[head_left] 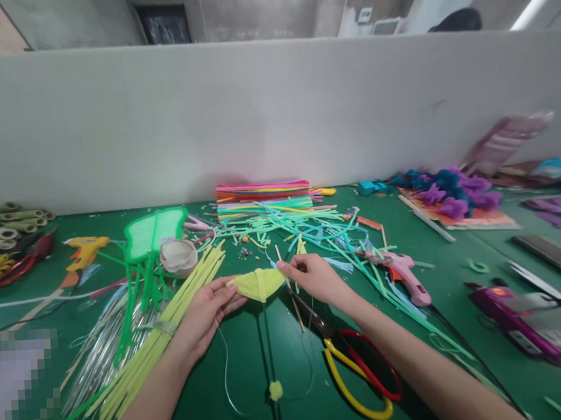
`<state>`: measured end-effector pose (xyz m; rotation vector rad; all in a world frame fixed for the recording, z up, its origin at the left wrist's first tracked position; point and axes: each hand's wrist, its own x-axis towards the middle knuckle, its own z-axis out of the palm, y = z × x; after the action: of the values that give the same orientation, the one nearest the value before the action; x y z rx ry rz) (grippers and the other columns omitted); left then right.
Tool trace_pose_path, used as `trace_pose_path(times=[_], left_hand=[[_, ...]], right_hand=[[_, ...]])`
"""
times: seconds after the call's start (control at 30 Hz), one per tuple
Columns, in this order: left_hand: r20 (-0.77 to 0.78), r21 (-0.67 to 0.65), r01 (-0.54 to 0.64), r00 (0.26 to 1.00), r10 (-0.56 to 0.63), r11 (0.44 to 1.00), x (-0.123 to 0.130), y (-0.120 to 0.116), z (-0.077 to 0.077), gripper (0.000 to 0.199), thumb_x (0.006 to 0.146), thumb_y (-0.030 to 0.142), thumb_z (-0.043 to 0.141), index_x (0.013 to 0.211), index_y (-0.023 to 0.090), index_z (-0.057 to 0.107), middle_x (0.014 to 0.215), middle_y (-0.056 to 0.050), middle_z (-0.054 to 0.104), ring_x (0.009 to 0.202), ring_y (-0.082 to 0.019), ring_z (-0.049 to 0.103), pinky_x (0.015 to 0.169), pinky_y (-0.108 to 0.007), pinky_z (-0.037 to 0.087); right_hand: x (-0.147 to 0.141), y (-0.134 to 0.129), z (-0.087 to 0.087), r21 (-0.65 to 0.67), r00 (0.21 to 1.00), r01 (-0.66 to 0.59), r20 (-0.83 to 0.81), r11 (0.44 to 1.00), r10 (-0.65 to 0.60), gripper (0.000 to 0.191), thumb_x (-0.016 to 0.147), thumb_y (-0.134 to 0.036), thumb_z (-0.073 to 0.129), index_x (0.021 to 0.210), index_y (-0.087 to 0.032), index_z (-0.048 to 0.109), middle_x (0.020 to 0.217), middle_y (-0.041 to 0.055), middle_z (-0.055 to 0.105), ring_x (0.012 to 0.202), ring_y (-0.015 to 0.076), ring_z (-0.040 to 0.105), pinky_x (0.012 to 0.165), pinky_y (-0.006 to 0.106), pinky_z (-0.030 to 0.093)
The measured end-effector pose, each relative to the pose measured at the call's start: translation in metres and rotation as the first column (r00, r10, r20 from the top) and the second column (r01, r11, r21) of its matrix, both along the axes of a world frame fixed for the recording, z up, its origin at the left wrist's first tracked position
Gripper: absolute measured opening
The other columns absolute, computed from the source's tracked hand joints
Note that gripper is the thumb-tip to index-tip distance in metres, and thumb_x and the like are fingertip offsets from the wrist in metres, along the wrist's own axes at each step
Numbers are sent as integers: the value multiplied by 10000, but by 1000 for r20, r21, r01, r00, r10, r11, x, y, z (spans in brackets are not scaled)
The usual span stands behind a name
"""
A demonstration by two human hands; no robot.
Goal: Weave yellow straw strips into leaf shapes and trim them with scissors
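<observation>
A yellow-green leaf-shaped piece [254,285] with a raised band across its middle is held up between my two hands. My left hand [213,307] pinches its left end, thumb on top and fingers below. At its right tip, the thumb and forefinger of my right hand [312,274] are closed on it. Thin clear thread hangs below the piece on both sides. Lower down, a small yellow-green pom-pom [275,391] lies on the green table [241,362]. Scissors with red and yellow handles [359,375] rest below my right hand.
Yellow-green strips [129,374] lie beside my left forearm, near a green mesh shape [154,232] and tape roll [178,256]. Coloured pipe cleaners [263,192] are stacked at the back. Glue guns lie left [86,251] and right [406,275]; a purple device [526,322] sits far right.
</observation>
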<state>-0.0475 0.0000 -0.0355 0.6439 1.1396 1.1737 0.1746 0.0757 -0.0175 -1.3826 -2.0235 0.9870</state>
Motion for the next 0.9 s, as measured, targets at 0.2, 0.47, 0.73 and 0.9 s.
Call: trace_pose_path(times=[0.2, 0.47, 0.73, 0.9], left_hand=[[-23, 5, 48, 999, -48, 999, -2, 0, -2, 270, 793, 208, 724, 1039, 107, 683, 1077, -138, 733, 969, -221, 703, 884, -288, 563], [-14, 17, 89, 996, -89, 996, 0, -1, -2, 266, 782, 214, 733, 1017, 100, 685, 1067, -151, 734, 981, -236, 698, 910, -324, 548], [-37, -23, 69, 997, -69, 997, -1, 1, -3, 268, 815, 278, 698, 1023, 110, 690, 1038, -131, 744, 930, -213, 707, 868, -308, 558], [-121, -45, 130, 983, -134, 991, 0, -1, -3, 330, 810, 338, 700, 1064, 126, 691, 1037, -109, 746, 900, -190, 703, 792, -259, 555]], right_hand=[[0, 0, -7, -227, 993, -29, -114, 973, 3, 485, 836, -617, 491, 618, -184, 515, 548, -16, 527, 445, 96, 452, 457, 228, 358], [-4, 1, -18, -303, 981, 52, -162, 952, -105, 387, 842, -523, 544, 675, -173, 548, 565, -4, 562, 451, 97, 474, 436, 219, 380], [-4, 1, -24, -284, 963, 25, -250, 958, -99, 335, 817, -476, 582, 663, -180, 551, 587, -4, 585, 494, 107, 513, 486, 228, 413], [-5, -3, -19, -252, 976, -21, -213, 968, -34, 340, 802, -493, 589, 664, -184, 566, 572, -10, 567, 480, 113, 490, 449, 229, 379]])
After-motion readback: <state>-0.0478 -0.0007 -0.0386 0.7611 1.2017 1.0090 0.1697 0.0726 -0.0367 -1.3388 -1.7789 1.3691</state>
